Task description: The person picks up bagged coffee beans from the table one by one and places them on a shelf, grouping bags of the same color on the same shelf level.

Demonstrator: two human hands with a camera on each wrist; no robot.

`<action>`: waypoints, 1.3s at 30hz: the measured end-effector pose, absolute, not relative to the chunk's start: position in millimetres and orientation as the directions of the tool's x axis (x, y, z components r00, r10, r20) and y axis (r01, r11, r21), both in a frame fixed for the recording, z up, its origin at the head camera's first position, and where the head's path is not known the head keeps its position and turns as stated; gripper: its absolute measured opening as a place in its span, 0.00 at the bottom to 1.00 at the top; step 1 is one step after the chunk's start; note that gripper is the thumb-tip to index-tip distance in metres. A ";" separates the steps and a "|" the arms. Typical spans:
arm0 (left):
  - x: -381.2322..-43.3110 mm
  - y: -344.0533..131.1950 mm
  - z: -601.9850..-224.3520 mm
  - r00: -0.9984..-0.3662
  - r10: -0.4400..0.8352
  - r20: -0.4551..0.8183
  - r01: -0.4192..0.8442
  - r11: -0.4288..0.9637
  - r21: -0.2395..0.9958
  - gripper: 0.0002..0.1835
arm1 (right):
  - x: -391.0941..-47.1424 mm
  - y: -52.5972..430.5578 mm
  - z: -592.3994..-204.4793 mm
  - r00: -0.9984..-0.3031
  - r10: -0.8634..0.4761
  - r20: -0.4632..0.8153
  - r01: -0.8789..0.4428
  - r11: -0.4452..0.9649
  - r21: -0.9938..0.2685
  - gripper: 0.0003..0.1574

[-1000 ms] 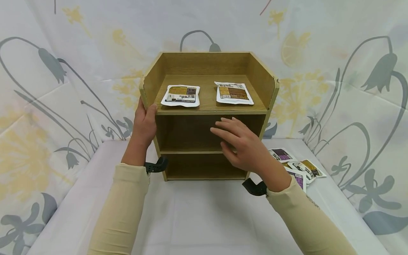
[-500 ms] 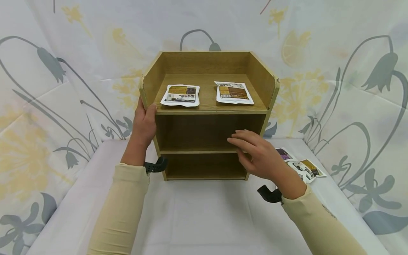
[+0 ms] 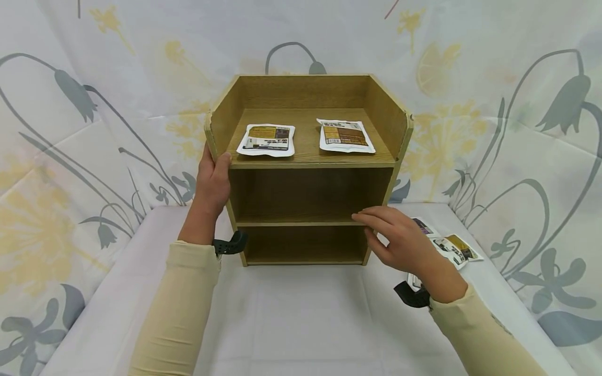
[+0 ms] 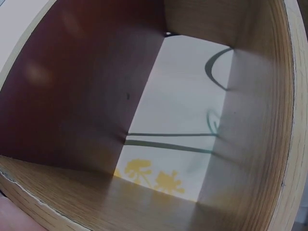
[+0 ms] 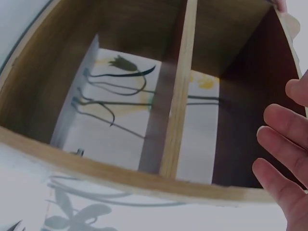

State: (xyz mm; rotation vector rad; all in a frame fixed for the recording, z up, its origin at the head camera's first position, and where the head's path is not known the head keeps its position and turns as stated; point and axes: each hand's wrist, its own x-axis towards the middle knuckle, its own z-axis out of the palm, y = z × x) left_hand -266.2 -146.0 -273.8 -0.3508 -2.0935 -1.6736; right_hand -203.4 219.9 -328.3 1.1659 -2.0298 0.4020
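A small wooden shelf [image 3: 305, 92] with three levels stands upright on the white-covered table. My left hand [image 3: 212, 184] grips its left side panel near the top level, thumb at the front edge. At the right front edge, beside the middle board, is my right hand [image 3: 405, 241], fingers loosely bent and holding nothing. In the right wrist view its fingers [image 5: 284, 127] appear near the shelf's openings. Two white-edged food pouches, a left one [image 3: 267, 140] and a right one [image 3: 347, 137], lie flat on the top level.
Several more pouches [image 3: 455, 250] lie in a loose pile right of the shelf, partly hidden by my right hand and wrist. A flower-patterned cloth [image 3: 517, 136] hangs behind and at both sides. White cloth [image 3: 301, 313] covers the table.
My right hand has moved right and down, from in front of the middle level to the shelf's right edge, nearer the pouch pile. The left hand keeps its grip.
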 end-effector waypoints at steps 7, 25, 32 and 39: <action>-265.9 -145.2 -273.6 -0.869 -0.067 0.489 0.463 0.232 0.855 0.27 | -203.2 234.1 -338.7 -0.350 -0.591 0.727 -0.811 0.579 0.081 0.17; -264.2 -144.0 -272.8 -0.872 -0.071 0.485 0.460 0.220 0.860 0.27 | -202.2 269.3 -369.8 -0.626 -0.544 0.559 -0.681 0.731 -0.051 0.20; -263.6 -144.1 -272.8 -0.875 -0.068 0.480 0.456 0.220 0.862 0.28 | -200.7 279.3 -382.7 -0.809 -0.480 0.340 -0.546 0.827 -0.131 0.24; -263.6 -144.6 -273.0 -0.877 -0.072 0.475 0.449 0.224 0.865 0.28 | -199.5 288.0 -394.1 -0.864 -0.431 0.260 -0.480 0.861 -0.169 0.26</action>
